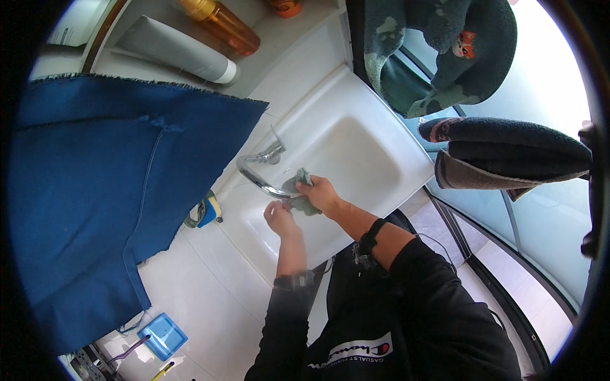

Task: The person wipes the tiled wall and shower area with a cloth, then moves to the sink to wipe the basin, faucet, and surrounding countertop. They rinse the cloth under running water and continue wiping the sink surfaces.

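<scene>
A crumpled grey-green cloth (305, 205) is bunched beneath the curved chrome faucet (257, 180), over the white sink (356, 209). My right hand (323, 194) is closed on it, with part of the cloth sticking up past the thumb. On the left side of the spout, my left hand (280, 219) has its fingers curled in and pinches the cloth's near-left edge. The spout hides some of the cloth between the two hands. I cannot make out whether water is running.
A large blue fabric sheet (82, 190) hangs on the left. Above it, a shelf holds a grey tube (175, 49) and an amber bottle (225, 28). Towels (508, 159) hang at right beside glass panels. A blue-yellow sponge (208, 209) lies by the sink; a blue dish (163, 336) sits lower left.
</scene>
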The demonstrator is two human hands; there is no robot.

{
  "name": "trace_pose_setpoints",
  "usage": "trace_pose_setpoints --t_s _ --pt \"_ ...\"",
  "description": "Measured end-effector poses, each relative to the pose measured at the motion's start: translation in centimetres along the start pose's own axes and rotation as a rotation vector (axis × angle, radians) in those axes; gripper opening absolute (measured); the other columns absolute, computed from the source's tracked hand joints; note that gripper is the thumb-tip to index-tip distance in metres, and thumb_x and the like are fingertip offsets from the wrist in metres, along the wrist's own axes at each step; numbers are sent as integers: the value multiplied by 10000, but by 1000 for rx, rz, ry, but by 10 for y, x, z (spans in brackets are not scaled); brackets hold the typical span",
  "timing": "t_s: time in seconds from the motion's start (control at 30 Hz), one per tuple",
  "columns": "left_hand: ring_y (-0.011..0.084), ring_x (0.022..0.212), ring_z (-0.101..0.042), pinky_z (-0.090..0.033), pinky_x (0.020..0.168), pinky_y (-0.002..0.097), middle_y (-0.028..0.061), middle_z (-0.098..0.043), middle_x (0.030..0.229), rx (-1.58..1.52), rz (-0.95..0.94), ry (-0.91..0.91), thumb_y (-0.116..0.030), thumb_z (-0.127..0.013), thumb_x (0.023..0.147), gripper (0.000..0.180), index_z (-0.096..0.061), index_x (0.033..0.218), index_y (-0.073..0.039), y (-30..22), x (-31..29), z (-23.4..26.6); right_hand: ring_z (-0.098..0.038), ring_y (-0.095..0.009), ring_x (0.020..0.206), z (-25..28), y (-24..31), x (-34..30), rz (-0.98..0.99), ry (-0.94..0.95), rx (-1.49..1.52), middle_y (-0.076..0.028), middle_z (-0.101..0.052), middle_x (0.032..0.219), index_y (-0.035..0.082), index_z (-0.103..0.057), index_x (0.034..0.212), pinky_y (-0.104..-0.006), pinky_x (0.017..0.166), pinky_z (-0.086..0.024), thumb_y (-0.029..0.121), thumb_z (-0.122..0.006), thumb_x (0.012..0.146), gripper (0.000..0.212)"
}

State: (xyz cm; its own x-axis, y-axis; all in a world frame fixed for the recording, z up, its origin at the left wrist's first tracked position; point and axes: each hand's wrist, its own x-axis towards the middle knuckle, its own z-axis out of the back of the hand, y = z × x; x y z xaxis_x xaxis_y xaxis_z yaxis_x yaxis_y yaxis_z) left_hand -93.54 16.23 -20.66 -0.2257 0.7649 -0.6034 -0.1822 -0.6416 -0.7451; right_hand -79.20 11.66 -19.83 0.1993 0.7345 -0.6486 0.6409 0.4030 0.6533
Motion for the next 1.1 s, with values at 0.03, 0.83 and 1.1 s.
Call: trace_pose_setpoints --t_s 0.03,0.83,1.1 --pt "217 968 -713 -592 920 354 72 -770 1272 45 93 -80 -398 -563 1141 453 -588 1505 -131 8 6 0 -746 -182 736 -1 -1 1 -37 -38 97 -86 -789 976 14 -779 1225 -362 609 -620 292 -757 1099 305" --pt "103 898 -592 -405 615 274 -30 -682 1200 -308 89 491 -259 -645 1158 162 -641 1311 -206 -51 -28 2 -698 -321 1283 53 12 32 -42 -103 208 -161 -701 1413 65 -623 1536 -509 1052 -624 322 -623 1159 457" --pt "171 1074 -628 -453 693 310 21 -708 1303 -605 307 640 -388 -590 1154 341 -632 1368 -126 -74 -51 -8 -563 -312 1415 17 -16 27 -463 145 348 -124 -597 1546 188 -558 1601 -576 1052 -556 716 -578 1089 736"
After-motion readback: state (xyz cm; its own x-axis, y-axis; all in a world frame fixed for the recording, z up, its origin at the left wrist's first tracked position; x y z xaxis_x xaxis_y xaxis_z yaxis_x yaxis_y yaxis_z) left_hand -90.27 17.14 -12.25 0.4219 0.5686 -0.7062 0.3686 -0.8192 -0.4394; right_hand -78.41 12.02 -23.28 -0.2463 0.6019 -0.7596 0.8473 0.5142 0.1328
